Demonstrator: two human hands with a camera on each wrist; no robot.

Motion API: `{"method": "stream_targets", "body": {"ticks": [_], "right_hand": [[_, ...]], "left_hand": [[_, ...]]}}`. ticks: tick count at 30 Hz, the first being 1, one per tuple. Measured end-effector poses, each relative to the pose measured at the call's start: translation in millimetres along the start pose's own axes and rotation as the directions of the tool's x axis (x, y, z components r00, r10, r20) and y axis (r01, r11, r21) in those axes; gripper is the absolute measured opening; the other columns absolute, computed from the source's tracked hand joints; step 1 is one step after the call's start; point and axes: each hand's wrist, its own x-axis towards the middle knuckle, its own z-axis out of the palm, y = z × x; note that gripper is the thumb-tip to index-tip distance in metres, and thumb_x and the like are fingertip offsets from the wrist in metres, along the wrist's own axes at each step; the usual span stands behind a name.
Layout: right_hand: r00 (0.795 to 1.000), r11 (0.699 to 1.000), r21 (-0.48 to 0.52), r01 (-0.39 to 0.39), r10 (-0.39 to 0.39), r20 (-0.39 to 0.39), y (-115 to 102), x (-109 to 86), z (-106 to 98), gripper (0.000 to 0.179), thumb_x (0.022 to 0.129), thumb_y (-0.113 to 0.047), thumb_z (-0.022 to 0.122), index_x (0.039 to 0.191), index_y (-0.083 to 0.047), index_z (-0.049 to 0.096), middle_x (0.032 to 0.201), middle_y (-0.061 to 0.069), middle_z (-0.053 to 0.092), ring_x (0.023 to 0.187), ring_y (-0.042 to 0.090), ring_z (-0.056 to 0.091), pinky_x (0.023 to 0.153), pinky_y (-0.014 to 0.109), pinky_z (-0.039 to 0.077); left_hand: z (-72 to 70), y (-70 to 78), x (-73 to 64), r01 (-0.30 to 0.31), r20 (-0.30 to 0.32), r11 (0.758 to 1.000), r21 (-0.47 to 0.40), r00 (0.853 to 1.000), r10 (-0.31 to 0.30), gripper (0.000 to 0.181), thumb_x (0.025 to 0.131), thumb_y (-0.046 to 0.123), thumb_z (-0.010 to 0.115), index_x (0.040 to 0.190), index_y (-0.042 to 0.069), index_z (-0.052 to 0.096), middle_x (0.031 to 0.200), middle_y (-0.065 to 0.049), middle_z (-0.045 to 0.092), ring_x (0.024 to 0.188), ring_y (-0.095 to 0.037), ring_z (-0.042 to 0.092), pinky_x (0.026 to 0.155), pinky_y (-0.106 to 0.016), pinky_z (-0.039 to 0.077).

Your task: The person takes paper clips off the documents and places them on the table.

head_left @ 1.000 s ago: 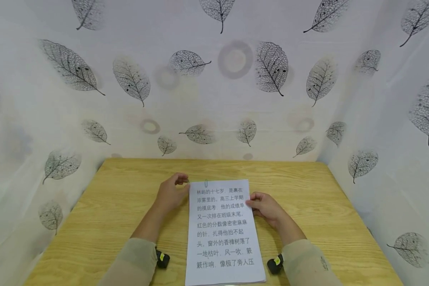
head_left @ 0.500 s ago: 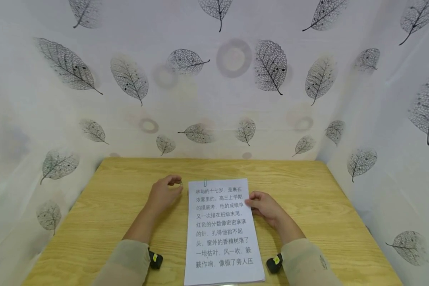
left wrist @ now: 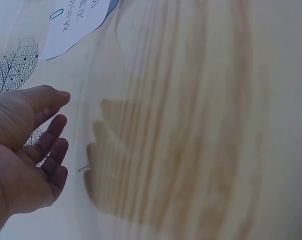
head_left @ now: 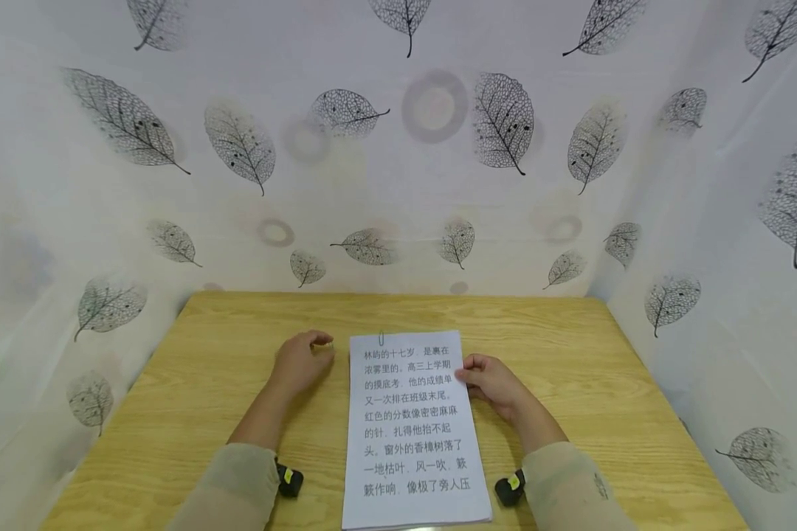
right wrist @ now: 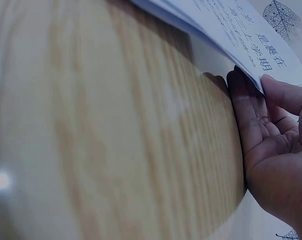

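A stack of printed paper sheets lies lengthwise on the table, with large characters on its top page. A small paper clip sits on its top edge, left of centre; it looks green in the left wrist view. My right hand pinches the stack's right edge near the top. In the right wrist view the thumb is over the sheets and the fingers are beneath, with the corner slightly lifted. Just left of the stack's upper left corner is my left hand, its fingers loosely curled and apart from the paper.
The wood-grain table extends on both sides of the stack. Behind and beside it hangs a white curtain printed with leaves. A black wrist camera is on the left wrist, another black camera on the right.
My left hand has moved left, away from the stack's upper left corner, and come slightly nearer. The right hand keeps its pinch on the paper, and the stack lies as before.
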Motion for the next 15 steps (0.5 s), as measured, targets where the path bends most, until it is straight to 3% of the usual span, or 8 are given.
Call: {"method": "stream_targets", "body": {"ticks": [7, 15], "right_hand": [[1.0, 1.0, -0.004, 0.006, -0.006, 0.005, 1.0, 0.7, 0.1, 0.008, 0.108, -0.007, 0.062, 0.101, -0.003, 0.062, 0.106, 0.004, 0.076, 0.093, 0.016, 0.073, 0.083, 0.027, 0.062], [1.0, 1.0, -0.002, 0.004, -0.004, 0.012, 2.3, 2.6, -2.1, 0.009, 0.108, -0.008, 0.062, 0.1, -0.004, 0.06, 0.104, 0.002, 0.076, 0.092, 0.015, 0.073, 0.082, 0.027, 0.062]], "left_hand": [[1.4, -7.3, 1.0, 0.026, 0.018, 0.998, 0.054, 0.999, -0.027, 0.036, 0.098, 0.024, 0.075, 0.132, 0.013, 0.074, 0.143, -0.017, 0.07, 0.138, -0.044, 0.06, 0.12, -0.067, 0.04], [1.1, -5.5, 0.4, 0.031, 0.038, 0.997, 0.069, 0.999, -0.034, 0.034, 0.099, 0.02, 0.074, 0.132, 0.008, 0.074, 0.143, -0.021, 0.069, 0.142, -0.047, 0.057, 0.12, -0.072, 0.037]]}}
